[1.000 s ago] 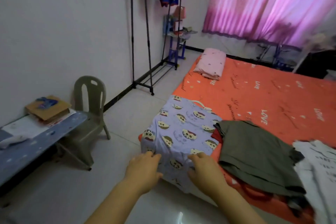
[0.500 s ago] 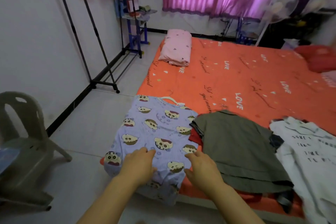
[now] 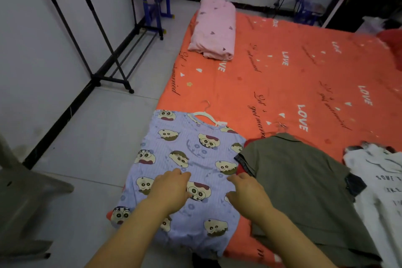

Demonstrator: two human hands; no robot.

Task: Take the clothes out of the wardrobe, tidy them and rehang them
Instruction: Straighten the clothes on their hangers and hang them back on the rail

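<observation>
- The purple cartoon shirt [image 3: 187,150], on a white hanger [image 3: 204,115], lies flat on the orange bed's [image 3: 282,67] near-left corner.
- Left hand [image 3: 171,189]: grip spread, palm pressing the shirt.
- Right hand [image 3: 248,196]: grip seemingly loose too, resting at its right edge, beside the olive shirt [image 3: 300,180].

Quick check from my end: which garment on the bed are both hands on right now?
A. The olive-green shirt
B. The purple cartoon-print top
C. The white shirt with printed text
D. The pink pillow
B: the left hand and the right hand both rest on the purple cartoon-print top, with the olive-green shirt lying just beside the right hand.
</observation>
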